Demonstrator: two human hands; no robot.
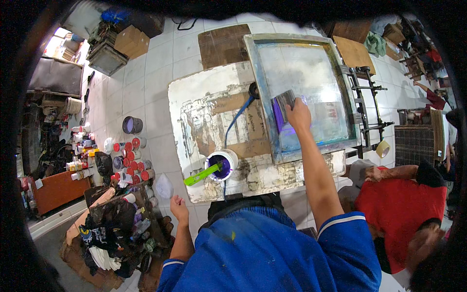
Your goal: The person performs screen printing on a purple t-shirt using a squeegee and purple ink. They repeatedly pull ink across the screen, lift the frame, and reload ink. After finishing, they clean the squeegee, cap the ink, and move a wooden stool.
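My right hand (pixel 298 115) is closed on a squeegee (pixel 286 99) with a grey handle, its edge on the mesh of a screen printing frame (pixel 311 63). Purple ink (pixel 279 114) lies along the squeegee's left side and below it. A faint printed or stencilled patch shows on the mesh to the right of my hand. My left hand (pixel 179 208) hangs off the near left edge of the worktable (pixel 194 107), loosely curled, fingers slightly apart, with nothing visible in it. Nearby on the table stands a white tub (pixel 232 156) of purple ink, with a green-handled spatula (pixel 200 175) leaning out.
Metal clamp hardware (pixel 367 104) and a roll of tape (pixel 383 149) adjoin the frame's right side. A person in a red shirt (pixel 404 199) is close at my right. Several red-lidded jars (pixel 131 155) and a dark bucket (pixel 132 125) stand on the floor at left.
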